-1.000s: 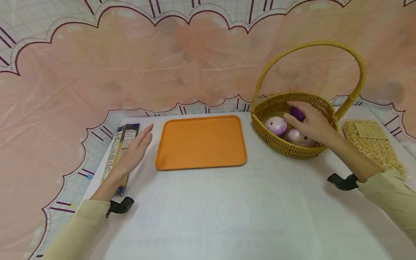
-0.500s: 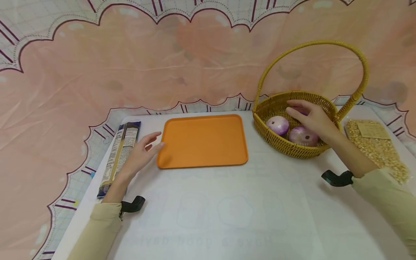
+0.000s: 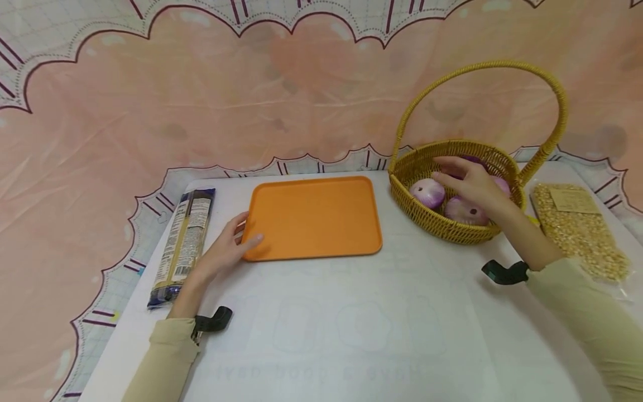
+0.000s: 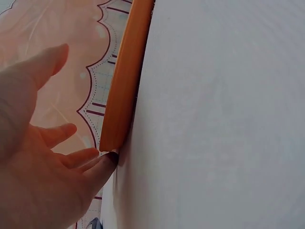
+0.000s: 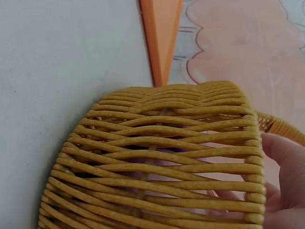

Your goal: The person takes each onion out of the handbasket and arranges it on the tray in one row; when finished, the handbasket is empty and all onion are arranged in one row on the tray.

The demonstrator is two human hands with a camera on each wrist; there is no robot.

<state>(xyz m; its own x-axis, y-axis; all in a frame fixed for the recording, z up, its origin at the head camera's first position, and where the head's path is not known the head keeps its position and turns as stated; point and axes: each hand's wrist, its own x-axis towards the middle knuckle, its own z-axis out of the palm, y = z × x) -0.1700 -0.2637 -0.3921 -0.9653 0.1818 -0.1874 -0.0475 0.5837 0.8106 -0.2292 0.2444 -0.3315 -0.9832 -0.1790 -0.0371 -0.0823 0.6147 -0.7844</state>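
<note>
My left hand [image 3: 225, 250] is at the left edge of an orange tray [image 3: 316, 218], thumb over the rim. In the left wrist view its fingers are loosely bent and spread, with fingertips right at the tray's end [image 4: 119, 105]. My right hand [image 3: 477, 187] hovers over a yellow wicker basket [image 3: 427, 223], fingers relaxed and holding nothing. Inside sit round purple-and-white onions [image 3: 428, 193], one partly below the hand. A dark purple thing [image 3: 473, 160] shows behind the fingers. In the right wrist view the basket's woven side [image 5: 157, 162] covers most of the contents.
A long blue-and-gold printed packet [image 3: 183, 245] lies left of the tray. Right of the basket is a clear bag of yellow kernels [image 3: 577, 234]. The basket's tall handle [image 3: 502, 64] arches above it. A scalloped pink cloth [image 3: 271, 111] hangs behind the white table [image 3: 321, 335].
My left hand has moved right and down from above the packet to the tray's left edge, its thumb spreading from the fingers. The right hand has shifted slightly left over the basket.
</note>
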